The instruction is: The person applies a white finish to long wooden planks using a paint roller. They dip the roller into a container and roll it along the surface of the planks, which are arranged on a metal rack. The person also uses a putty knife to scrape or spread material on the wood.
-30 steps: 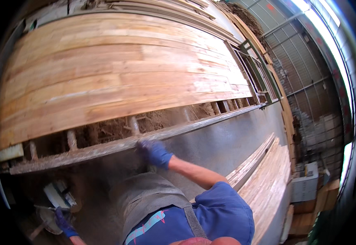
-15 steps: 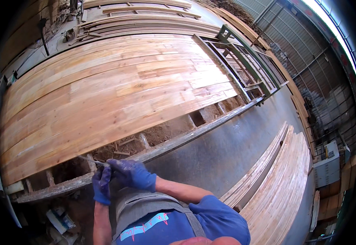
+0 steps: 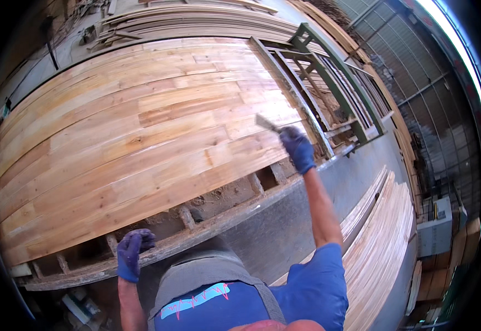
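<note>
A wide panel of joined wooden boards (image 3: 158, 132) lies on a metal frame bench in front of me. My right hand (image 3: 297, 149), in a blue glove, reaches out over its right part and is closed round the handle of a putty knife (image 3: 266, 122). The flat blade points left, over the bright, shiny area of the boards; whether it touches the wood I cannot tell. My left hand (image 3: 133, 255), in a stained blue-purple glove, is at the bench's near edge. Its fingers are curled in; what they hold, if anything, is hidden.
The bench's near rail (image 3: 213, 225) has open gaps with sawdust beside the panel. A green metal frame (image 3: 337, 83) stands at the right end. Long planks (image 3: 375, 248) are stacked at my right; more timber (image 3: 196, 22) lies beyond the bench. A grey box (image 3: 435, 231) stands far right.
My hands were together at the near edge, by a thin tool. Now my right hand has swung far right and forward over the panel with the putty knife; my left stays near the edge.
</note>
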A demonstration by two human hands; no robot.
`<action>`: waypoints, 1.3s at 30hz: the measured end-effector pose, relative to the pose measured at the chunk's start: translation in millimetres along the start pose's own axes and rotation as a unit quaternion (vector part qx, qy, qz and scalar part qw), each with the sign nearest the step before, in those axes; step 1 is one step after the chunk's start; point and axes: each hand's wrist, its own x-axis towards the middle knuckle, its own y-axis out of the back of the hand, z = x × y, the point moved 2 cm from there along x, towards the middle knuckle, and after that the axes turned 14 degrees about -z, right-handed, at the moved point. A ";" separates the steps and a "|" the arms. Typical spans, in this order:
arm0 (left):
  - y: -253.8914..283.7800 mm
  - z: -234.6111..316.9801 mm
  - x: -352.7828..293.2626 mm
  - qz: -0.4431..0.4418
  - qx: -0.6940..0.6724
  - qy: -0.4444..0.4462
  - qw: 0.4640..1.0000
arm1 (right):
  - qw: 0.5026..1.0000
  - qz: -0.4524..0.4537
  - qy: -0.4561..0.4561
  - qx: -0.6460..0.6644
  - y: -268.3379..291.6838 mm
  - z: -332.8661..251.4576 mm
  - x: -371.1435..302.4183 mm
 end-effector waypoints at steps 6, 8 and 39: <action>-55.4 -18.5 58.2 0.150 -0.058 0.019 0.987 | 0.984 0.009 -0.036 -0.174 72.7 40.4 219.5; -81.2 -33.8 73.1 0.185 -0.067 0.036 0.980 | 0.974 -0.013 -0.044 -0.222 75.9 65.7 291.6; -361.5 -121.1 201.3 0.247 -0.104 0.083 0.960 | 0.911 -0.323 0.132 -0.221 75.5 67.9 532.0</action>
